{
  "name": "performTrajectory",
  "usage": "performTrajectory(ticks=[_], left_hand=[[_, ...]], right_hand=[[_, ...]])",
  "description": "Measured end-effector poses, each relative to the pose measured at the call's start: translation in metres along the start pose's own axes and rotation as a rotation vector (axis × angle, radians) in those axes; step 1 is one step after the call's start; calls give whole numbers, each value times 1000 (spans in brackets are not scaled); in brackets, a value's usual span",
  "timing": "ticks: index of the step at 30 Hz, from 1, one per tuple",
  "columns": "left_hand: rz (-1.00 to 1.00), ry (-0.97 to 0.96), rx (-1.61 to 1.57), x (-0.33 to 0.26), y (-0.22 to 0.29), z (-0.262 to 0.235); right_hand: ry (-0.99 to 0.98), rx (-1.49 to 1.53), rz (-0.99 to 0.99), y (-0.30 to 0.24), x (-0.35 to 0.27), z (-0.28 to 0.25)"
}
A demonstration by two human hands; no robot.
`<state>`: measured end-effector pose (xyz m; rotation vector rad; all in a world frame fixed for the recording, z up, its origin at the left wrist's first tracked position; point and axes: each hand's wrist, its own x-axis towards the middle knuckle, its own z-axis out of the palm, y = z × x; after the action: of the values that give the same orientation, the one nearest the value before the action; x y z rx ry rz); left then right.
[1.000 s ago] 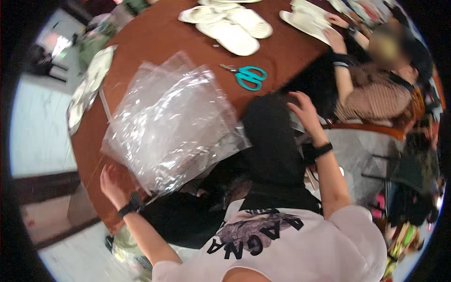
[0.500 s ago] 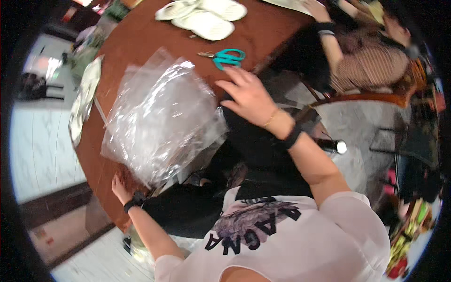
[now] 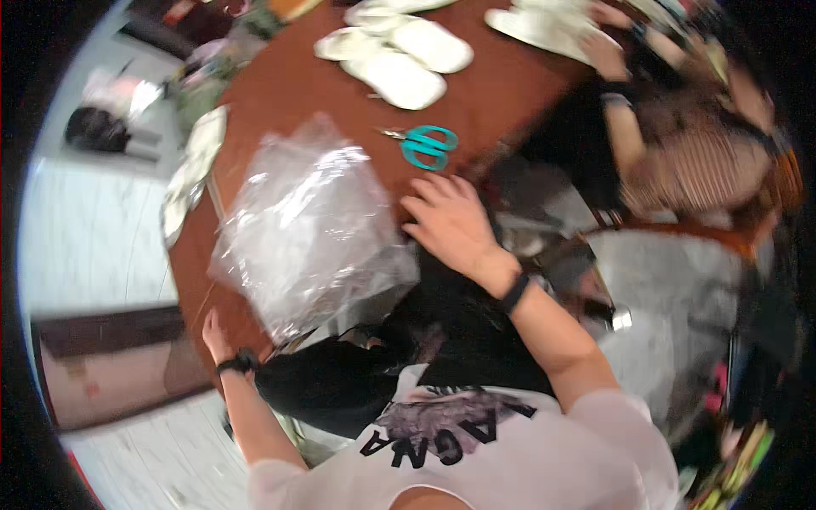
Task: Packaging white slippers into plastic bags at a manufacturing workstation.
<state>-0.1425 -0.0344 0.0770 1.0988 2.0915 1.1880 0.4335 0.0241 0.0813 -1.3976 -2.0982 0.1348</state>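
A pile of clear plastic bags (image 3: pixel 306 225) lies on the brown table (image 3: pixel 280 93) in front of me. My right hand (image 3: pixel 450 223), fingers spread, rests at the right edge of the pile, holding nothing. Just beyond it lie teal-handled scissors (image 3: pixel 425 144). My left hand (image 3: pixel 217 336) sits at the table's near edge under the lower left corner of the pile; whether it grips anything is hidden. Black fabric (image 3: pixel 408 340) covers my lap below the bags.
Several white flat slippers (image 3: pixel 399 64) lie at the far side of the table, more (image 3: pixel 544 21) to their right. Another person in a striped top (image 3: pixel 705 161) sits at the right. White items (image 3: pixel 191 174) lie along the table's left edge.
My right hand has swung from the right side leftward and now lies lower, against the right edge of the bag pile. The view has shifted slightly; the left hand stays at the table edge.
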Motion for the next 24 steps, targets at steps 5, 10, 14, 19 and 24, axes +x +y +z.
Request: performTrajectory(ticks=[5,10,14,19,24], left_hand=[[343,150,436,79,60,-64],[439,147,429,151,95,-20],[458,53,547,223,115,12],[279,-64,713,306,99,53],[182,-55,983,378,53,70]], right_hand=[[-27,34,12,2,2,-18],[-130,-30,18,-5,11,-14],[-149,-47,49,-9,22,-12],[-184,-133,104,-11,38,0],[-281,-109,199,-10,51,10]])
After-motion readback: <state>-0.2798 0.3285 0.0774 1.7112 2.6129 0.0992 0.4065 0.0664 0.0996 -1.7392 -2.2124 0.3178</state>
